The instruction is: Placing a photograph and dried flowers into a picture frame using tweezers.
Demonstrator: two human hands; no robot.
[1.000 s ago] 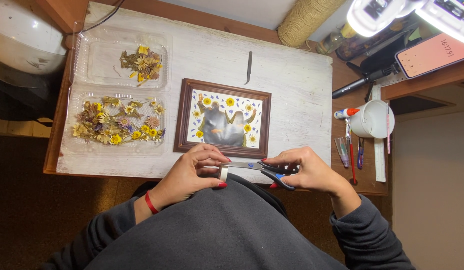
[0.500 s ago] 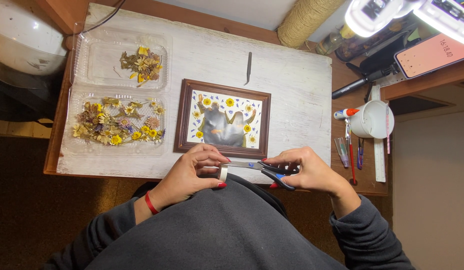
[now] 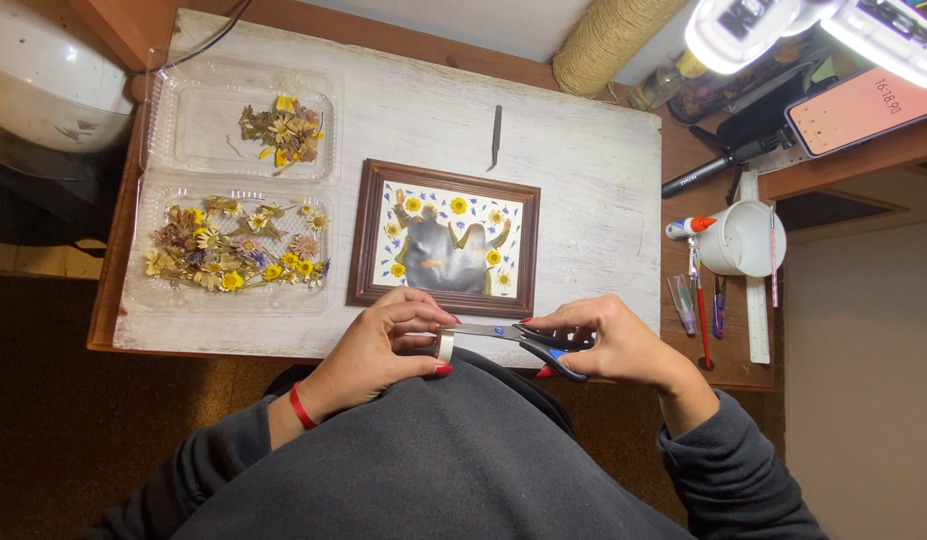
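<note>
My left hand (image 3: 384,345) grips a small roll of tape (image 3: 445,346) at the near edge of the white board (image 3: 584,180). My right hand (image 3: 609,340) holds scissors (image 3: 524,338) with dark and blue handles, blades pointing left toward the roll. Just beyond both hands lies a brown wooden frame (image 3: 446,238) holding pressed yellow and blue flowers around a grey shape. A red band circles my left wrist.
Two clear plastic trays of dried flowers (image 3: 239,245) (image 3: 284,128) sit at left. Tweezers (image 3: 496,135) lie behind the frame. A white cup (image 3: 739,238), pens, a ruler, a twine spool (image 3: 609,35), a phone (image 3: 864,105) and a lamp stand at right.
Almost nothing differs; both hands stay at the board's near edge with the tape and scissors, the scissor blades resting close to the roll.
</note>
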